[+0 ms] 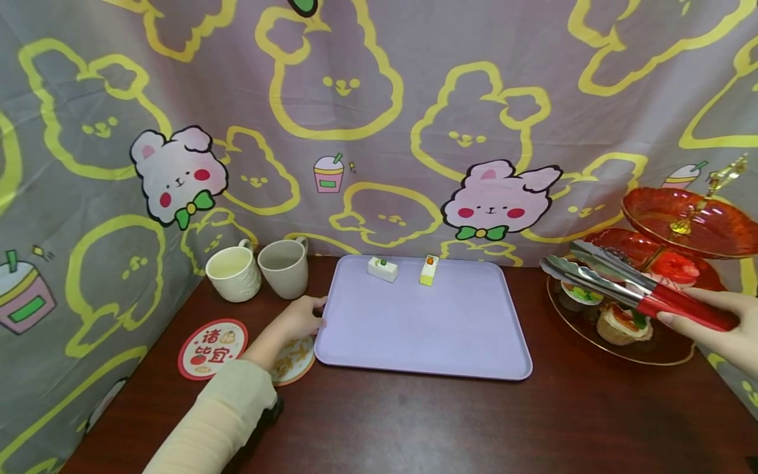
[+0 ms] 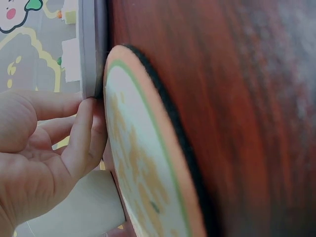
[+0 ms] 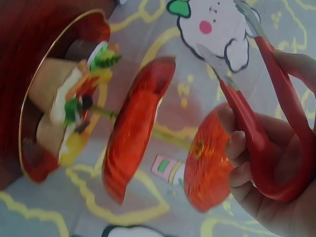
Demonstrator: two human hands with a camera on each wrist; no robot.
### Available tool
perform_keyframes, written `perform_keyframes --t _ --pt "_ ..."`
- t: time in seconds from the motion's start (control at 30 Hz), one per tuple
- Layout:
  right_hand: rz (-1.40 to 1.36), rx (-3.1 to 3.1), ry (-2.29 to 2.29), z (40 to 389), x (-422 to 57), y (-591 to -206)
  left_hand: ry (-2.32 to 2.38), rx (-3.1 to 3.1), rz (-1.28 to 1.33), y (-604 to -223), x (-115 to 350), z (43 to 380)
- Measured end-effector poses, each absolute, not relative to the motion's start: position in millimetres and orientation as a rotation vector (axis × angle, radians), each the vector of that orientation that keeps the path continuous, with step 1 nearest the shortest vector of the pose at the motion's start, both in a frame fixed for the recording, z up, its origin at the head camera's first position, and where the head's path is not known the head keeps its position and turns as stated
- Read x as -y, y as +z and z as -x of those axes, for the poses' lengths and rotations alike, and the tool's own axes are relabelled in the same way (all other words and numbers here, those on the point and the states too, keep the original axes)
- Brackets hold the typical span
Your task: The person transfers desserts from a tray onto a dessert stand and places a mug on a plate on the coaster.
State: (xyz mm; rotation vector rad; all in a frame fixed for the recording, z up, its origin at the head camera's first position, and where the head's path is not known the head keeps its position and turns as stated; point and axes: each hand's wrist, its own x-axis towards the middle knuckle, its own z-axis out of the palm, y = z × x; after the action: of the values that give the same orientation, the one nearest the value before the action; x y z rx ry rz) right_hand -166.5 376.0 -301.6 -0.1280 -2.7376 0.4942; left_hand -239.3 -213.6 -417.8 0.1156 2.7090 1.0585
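Observation:
My left hand [image 1: 302,317] pinches the left edge of a lilac tray [image 1: 414,329]; in the left wrist view the thumb and fingers [image 2: 81,133] meet at the tray's rim [image 2: 91,59]. Two small block-shaped cakes lie toward the tray's far side: a white cake [image 1: 385,272] with a green topping and a yellow-and-white cake [image 1: 429,271] with an orange topping. My right hand [image 1: 725,326] grips red-handled metal tongs [image 1: 675,303] in front of a red tiered stand [image 1: 740,227]. The tongs' metal tips are spread apart, with nothing between them in the right wrist view.
Several cupcakes [image 1: 618,327] sit on the stand's lowest tier at the right. A cream mug [image 1: 233,276] and a greyish mug [image 1: 284,271] stand at the back left. A red-rimmed coaster [image 1: 204,359] and an orange-rimmed coaster [image 1: 296,365] lie near my left forearm. A patterned curtain [image 1: 385,158] hangs behind.

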Motion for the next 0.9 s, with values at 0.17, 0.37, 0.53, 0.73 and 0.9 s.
perform_keyframes --t 0.17,0.37,0.53,0.73,0.9 --pt "0.018 2.813 0.362 173 -361 -293 1.072 -2.696 -0.110 -417 214 239" --pt "-0.175 2.861 0.371 189 -350 -298 1.090 -2.690 -0.110 -418 214 240" --pt "-0.299 2.867 0.462 204 -334 -307 1.086 -2.698 -0.116 -419 214 239" --pt "-0.382 2.932 0.561 214 -311 -314 1.062 -2.712 -0.125 -420 213 240" --pt "-0.448 2.917 0.584 221 -287 -324 1.066 -2.709 -0.101 -419 213 240"
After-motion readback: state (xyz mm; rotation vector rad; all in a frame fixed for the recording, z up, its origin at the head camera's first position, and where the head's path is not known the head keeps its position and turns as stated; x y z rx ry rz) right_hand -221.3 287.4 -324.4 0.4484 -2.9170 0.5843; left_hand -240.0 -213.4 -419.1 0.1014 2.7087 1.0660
